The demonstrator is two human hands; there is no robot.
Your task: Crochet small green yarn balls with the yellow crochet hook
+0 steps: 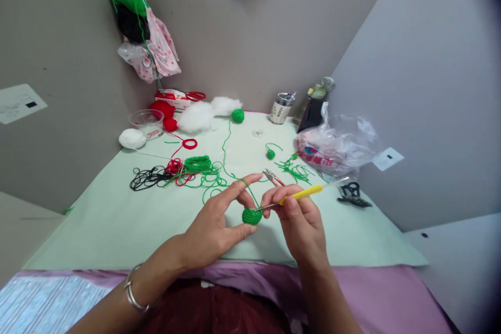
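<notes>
Between the thumb and fingers of my left hand point(213, 222) is a small round green crochet piece point(251, 216). Green yarn point(250, 188) runs over the raised left index finger and down to the top of the piece. My right hand point(299, 216) grips a crochet hook point(303, 194) by its yellow handle. The hook's metal tip meets the upper edge of the crochet piece; the exact stitch is too small to make out. Just behind the right hand lie small thread snips point(273, 177), partly hidden by the fingers.
Tangled black yarn point(148, 178) and green yarn point(199, 165) lie at left. White stuffing point(195, 117), a green ball point(237, 115) and a clear tub point(151, 128) stand behind. Green scraps point(295, 169), a plastic bag point(332, 146) and a black claw clip point(353, 194) are at right.
</notes>
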